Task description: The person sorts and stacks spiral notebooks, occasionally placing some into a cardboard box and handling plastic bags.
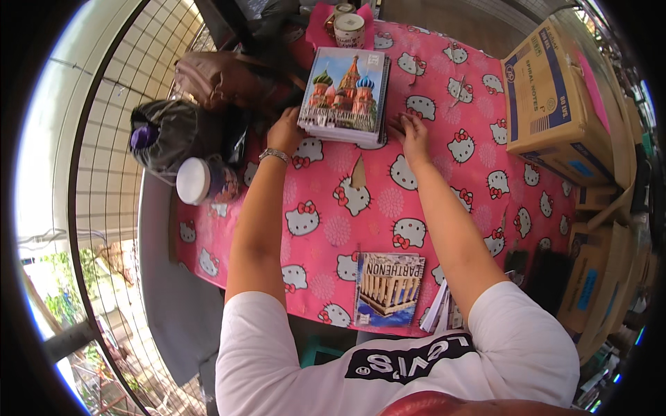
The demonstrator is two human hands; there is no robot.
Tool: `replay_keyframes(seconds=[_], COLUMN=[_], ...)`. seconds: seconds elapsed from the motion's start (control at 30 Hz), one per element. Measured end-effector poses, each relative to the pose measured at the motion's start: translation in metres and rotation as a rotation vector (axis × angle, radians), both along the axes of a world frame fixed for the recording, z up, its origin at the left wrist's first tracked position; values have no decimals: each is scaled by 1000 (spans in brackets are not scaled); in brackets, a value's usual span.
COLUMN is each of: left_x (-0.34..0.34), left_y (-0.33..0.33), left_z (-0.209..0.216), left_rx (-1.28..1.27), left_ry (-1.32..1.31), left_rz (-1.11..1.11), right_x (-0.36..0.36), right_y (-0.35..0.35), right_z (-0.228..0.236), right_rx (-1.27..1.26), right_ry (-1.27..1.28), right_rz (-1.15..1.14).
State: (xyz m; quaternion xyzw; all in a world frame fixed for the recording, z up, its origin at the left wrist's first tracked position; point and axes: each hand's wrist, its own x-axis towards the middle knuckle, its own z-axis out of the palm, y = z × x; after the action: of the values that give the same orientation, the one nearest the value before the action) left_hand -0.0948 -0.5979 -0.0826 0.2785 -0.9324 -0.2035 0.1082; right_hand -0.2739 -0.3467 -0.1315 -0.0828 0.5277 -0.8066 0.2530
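Observation:
A stack of spiral notebooks (343, 90) lies on the far part of the table, its top cover showing a cathedral with colourful domes. My left hand (285, 132), with a metal watch at the wrist, is at the stack's left edge; its fingers are extended and partly hard to make out. To the right of the stack, my right hand (413, 137) is open with bent fingers apart, holding nothing, a small gap from the notebooks. Close to my body lies another notebook (388, 291) with a columned temple on its cover, turned upside down to me.
A pink cat-patterned cloth (333, 222) with a torn patch covers the table. Left are a brown bag (208, 78), a dark drawstring bag (173, 139) and a white-lidded jar (194, 182). Cardboard boxes (548, 97) stand right. A printed cup (349, 31) is behind the stack; more booklets (438, 312) lie near my right arm.

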Motion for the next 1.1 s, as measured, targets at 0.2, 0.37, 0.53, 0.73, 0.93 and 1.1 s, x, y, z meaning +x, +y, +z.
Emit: replay_keyframes(seconds=[0.2, 0.37, 0.53, 0.73, 0.93, 1.1], left_x=[-15, -19, -47, -67, -55, -27], left_y=[-50, -26, 35, -11, 1, -3], left_z=[47, 79, 73, 33, 19, 11], left_rx=[481, 450, 727, 1787, 1739, 1737], left_ry=[505, 1144, 716, 355, 456, 574], left_rz=[417, 594, 315, 60, -2, -61], right_x=[-3, -6, -7, -17, -6, 15], right_y=[5, -2, -39, -64, -69, -79], right_z=[3, -2, 81, 108, 89, 68], right_rx=[27, 30, 359, 184, 166, 40], right_ry=[20, -49, -216, -387, -456, -56], right_rz=[-33, -78, 43, 267, 338, 84])
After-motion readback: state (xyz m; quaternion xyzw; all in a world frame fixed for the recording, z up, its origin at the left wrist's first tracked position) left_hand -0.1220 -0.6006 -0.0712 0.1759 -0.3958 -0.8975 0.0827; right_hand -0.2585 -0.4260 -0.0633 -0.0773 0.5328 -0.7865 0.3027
